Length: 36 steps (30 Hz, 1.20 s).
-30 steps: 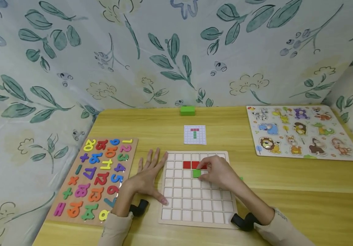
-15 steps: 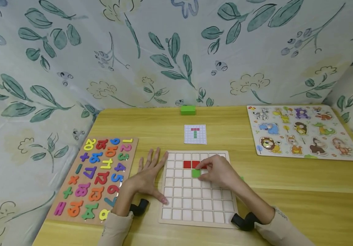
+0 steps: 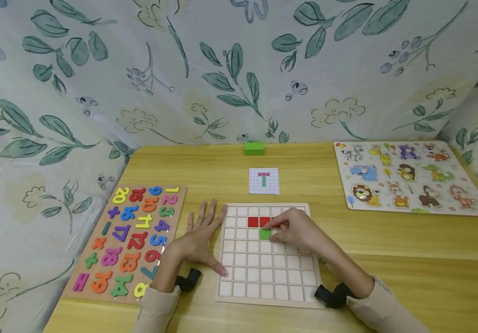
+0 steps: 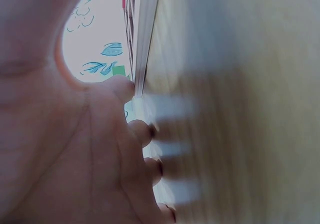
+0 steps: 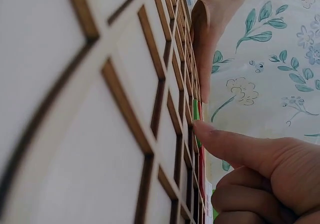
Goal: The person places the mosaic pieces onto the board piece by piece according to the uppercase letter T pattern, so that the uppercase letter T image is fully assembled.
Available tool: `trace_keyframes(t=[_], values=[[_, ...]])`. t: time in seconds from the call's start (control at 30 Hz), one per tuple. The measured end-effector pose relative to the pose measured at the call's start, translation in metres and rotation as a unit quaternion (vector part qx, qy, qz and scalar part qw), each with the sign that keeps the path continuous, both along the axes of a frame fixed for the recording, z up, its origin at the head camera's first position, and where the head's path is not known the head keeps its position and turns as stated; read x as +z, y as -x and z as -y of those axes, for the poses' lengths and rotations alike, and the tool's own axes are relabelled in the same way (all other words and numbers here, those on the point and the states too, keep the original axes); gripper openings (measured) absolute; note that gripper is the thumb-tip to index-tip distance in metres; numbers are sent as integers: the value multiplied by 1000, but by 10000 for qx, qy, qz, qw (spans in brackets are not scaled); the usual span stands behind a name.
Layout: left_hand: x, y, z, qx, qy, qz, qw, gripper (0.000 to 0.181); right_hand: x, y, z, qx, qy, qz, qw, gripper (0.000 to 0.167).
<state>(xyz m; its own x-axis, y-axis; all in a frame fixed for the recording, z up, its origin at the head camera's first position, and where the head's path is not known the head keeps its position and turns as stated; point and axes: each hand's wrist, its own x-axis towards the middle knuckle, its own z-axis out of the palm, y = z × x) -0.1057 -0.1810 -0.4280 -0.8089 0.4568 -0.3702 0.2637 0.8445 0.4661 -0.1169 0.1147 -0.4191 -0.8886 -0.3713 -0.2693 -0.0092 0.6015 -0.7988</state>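
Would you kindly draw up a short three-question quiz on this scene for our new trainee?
1. Multiple choice: what colour is the tile that the right hand is touching?
A. Blue
B. Green
C. Yellow

2. True or false: in the head view, the left hand is spread out at the left edge of the grid board.

3. Fill in the blank: on the pattern card beyond the board, the coloured squares form the letter ___.

Key: 1. B; 2. True; 3. T
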Motion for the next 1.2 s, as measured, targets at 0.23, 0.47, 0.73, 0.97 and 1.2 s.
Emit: trace_keyframes(t=[0.23, 0.47, 0.73, 0.97, 1.2], values=[[-1, 1, 1, -10, 7, 17, 10000, 155, 2, 3, -5, 290, 121, -9, 9995, 23], [-2, 1, 1, -16, -48, -7, 10000, 155, 21, 2, -42, 291, 17, -79, 9995, 27], [-1, 0, 1, -53, -82, -10, 10000, 155, 20, -13, -106, 83, -104, -126, 9998, 29], [-1, 0, 2, -52, -106, -36, 9999, 155, 6, -21, -135, 103, -27, 262, 9996, 36], [-2, 0, 1, -78, -97, -41, 9999, 155, -2, -20, -141, 259, 272, 379, 9986, 35]])
